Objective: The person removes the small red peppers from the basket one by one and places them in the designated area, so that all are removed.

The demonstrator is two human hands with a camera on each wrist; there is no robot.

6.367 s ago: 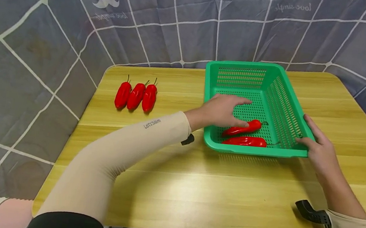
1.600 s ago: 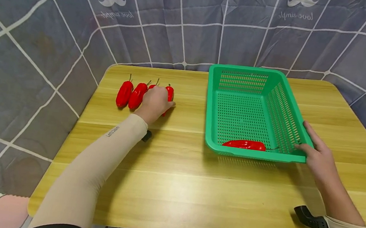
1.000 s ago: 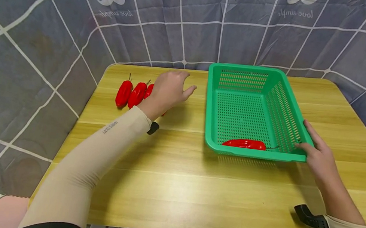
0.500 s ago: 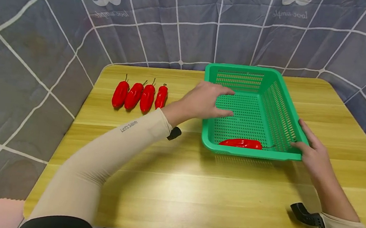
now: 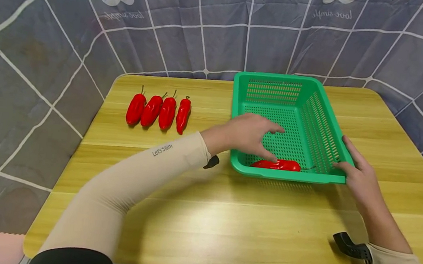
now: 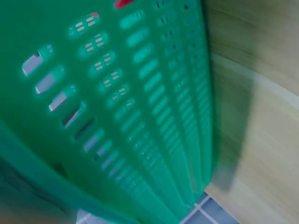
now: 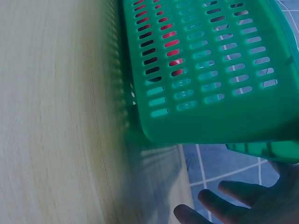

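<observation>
A green plastic basket [image 5: 289, 175] with slotted walls stands on the right half of the table. One red chili pepper [image 5: 286, 165] lies inside along its near wall; red also shows through the basket's slots [image 7: 201, 116] in the right wrist view. Over the basket is my left hand [image 5: 248, 134], thumb and fingers spread, with nothing held. Its thumb tip is close above the pepper; whether they touch I cannot tell. My right hand [image 5: 364, 180] grips the basket's right rim, thumb inside and fingers outside. Several red chili peppers [image 5: 183, 115] lie side by side at the back left.
The wooden table [image 5: 201, 218] has bare wood in front of the basket. A grey curtain [image 5: 223, 29] with white lines hangs behind and along the left side. Black straps [image 5: 353, 247] sit on both wrists.
One chili pepper has gone from the basket to the right end of the row. My left hand let it go there and moved back right over the basket. The right hand stays on the rim.
</observation>
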